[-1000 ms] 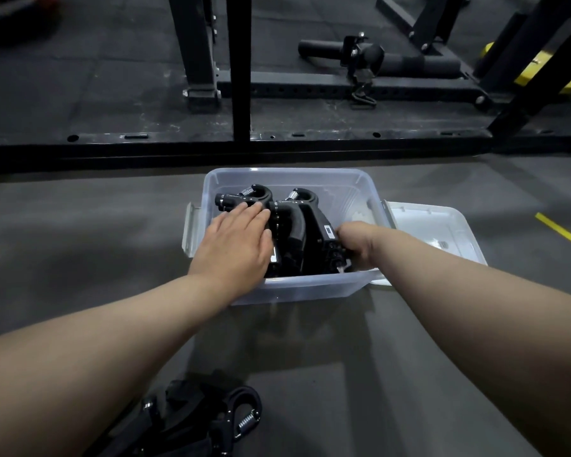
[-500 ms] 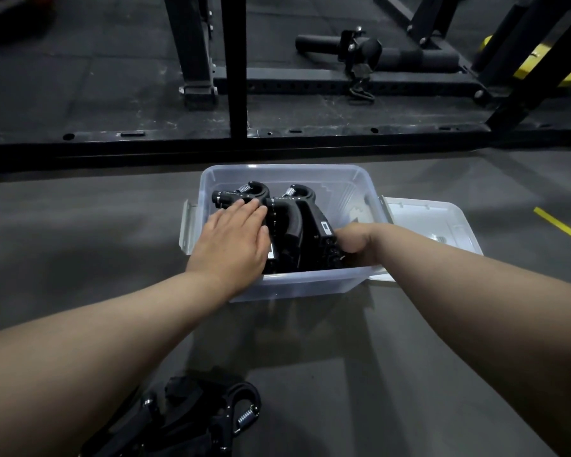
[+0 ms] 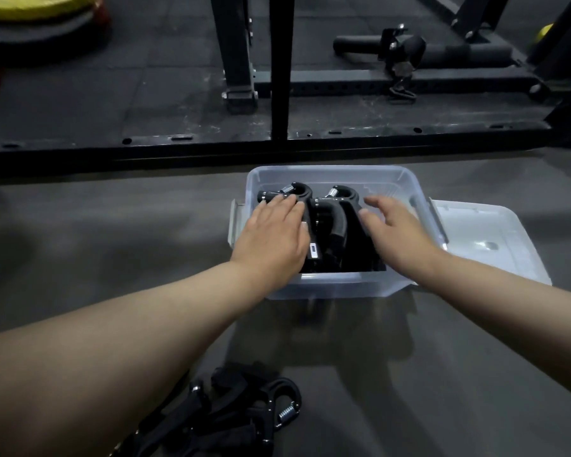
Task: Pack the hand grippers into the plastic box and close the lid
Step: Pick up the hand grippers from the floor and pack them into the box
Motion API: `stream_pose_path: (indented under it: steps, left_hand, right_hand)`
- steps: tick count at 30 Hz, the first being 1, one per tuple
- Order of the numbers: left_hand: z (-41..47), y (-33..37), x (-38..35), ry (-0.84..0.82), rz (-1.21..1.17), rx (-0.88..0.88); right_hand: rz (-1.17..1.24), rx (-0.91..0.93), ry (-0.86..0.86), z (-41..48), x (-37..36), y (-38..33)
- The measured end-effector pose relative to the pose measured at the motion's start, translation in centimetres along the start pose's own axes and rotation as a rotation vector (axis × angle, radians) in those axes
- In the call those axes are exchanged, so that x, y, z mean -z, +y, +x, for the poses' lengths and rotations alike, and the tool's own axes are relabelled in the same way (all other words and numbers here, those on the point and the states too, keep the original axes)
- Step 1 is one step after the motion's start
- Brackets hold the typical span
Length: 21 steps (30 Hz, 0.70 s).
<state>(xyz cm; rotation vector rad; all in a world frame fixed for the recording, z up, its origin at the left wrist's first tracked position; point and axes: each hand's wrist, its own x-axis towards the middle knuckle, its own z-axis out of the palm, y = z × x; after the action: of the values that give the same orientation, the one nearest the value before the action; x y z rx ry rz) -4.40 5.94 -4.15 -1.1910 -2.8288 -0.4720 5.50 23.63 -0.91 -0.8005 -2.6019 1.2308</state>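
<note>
All fingers (image 3: 284,206) extended, left hand (image 3: 271,240) on hand grippers (image 3: 331,222) in plastic box (image 3: 343,289), right hand (image 3: 400,234) empty, lid (image 3: 496,240) alongside

no readable text, small white label on a hand gripper (image 3: 313,250) too blurred to read

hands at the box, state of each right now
Left hand: open, fingers flat on the hand grippers in the plastic box.
Right hand: open, fingers relaxed above the box, holding nothing.
</note>
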Motion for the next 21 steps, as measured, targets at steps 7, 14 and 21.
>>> stream_pose_path:
  steps: [7, 14, 21]
  left_hand:
    - [-0.4, -1.6, 0.2, -0.044, 0.021, 0.021]
    - [-0.6, -1.6, 0.0, -0.009, -0.046, 0.005]
    - [-0.6, -1.9, -0.4, 0.124, -0.097, 0.149]
  right_hand:
    - [-0.310, 0.944, -0.196, -9.4, -6.5, -0.6]
    - [-0.979, 0.688, -1.096, -14.7, -15.1, 3.2]
    - [-0.979, 0.739, -0.957, -14.4, -15.2, 3.9]
